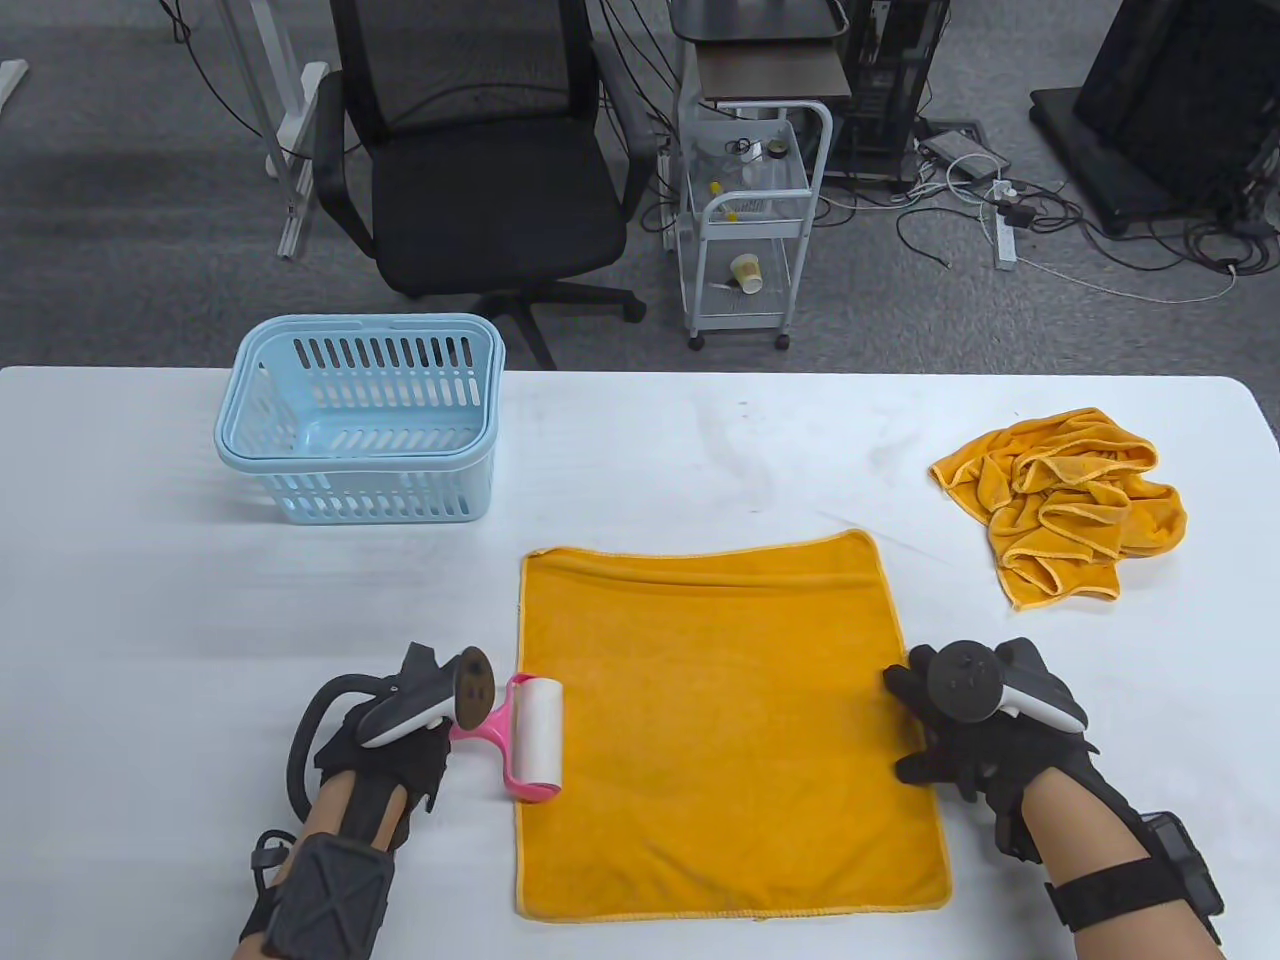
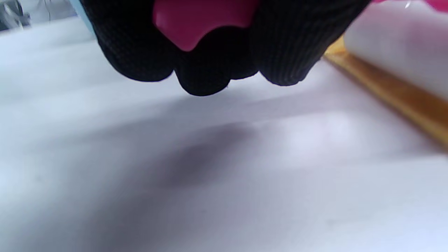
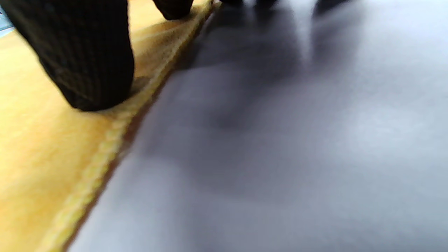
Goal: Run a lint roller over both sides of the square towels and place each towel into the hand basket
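Towel, table view: flat towel [image 1: 715, 725] lies spread at the near middle of the table [image 1: 150, 620], between both hands.
Roller, table view: lint roller [image 1: 535, 738] sits on the towel's left hem; left hand [image 1: 385, 740] is at its pink handle, fingers hidden under the tracker.
Right hand, table view: right hand [image 1: 950, 735] rests at the towel's right hem, fingers spread.
Risk, table view: cloth is pinned on one side only, so the sticky drum may well lift or bunch the left hem.
Room, table view: bare table lies left of the roller; hand basket [image 1: 360, 425] stands well apart at far left, crumpled towel [image 1: 1065, 500] at far right.
Left wrist view: fingers [image 2: 206, 70] curl round the pink handle [image 2: 196, 21]; white drum [image 2: 395, 45] overhangs the hem.
Right wrist view: one fingertip [image 3: 87, 70] presses straight down just inside the stitched hem [image 3: 115, 133]; the other fingers cannot be told.
Risk, right wrist view: the hold is so near the edge that the cloth could likely slip from under it.
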Action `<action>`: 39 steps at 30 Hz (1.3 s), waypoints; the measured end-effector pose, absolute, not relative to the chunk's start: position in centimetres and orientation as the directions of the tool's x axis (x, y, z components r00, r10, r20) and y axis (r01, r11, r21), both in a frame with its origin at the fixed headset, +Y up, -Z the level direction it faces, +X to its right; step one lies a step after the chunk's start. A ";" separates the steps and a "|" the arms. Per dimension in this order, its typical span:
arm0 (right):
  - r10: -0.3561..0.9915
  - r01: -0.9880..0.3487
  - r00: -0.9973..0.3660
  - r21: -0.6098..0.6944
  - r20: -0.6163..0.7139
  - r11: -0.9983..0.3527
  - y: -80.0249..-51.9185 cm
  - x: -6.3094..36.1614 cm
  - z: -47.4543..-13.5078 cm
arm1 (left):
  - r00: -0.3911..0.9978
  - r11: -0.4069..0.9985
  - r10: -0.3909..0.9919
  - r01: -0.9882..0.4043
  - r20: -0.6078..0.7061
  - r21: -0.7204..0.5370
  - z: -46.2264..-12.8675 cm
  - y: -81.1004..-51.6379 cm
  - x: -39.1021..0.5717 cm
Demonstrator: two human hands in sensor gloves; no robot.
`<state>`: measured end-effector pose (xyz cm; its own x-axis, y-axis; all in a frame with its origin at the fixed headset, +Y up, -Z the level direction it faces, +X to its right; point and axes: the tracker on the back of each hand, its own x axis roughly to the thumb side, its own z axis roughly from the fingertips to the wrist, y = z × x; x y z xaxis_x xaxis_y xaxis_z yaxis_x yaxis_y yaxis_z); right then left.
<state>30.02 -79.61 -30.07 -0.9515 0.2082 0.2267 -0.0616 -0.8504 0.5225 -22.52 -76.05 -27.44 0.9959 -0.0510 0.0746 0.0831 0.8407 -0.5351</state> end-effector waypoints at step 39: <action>0.227 -0.086 -0.945 0.493 0.235 -0.866 -79.0 30.2 -30.1 | 0.988 0.963 0.049 -0.008 0.147 -0.271 -29.1 -69.9 -13.8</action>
<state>30.23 -79.02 -30.07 -0.9452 0.2270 0.2349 -0.0855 -0.8660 0.4927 -13.81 -69.88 -29.05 0.9879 0.0491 0.1471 -0.0075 0.9626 -0.2707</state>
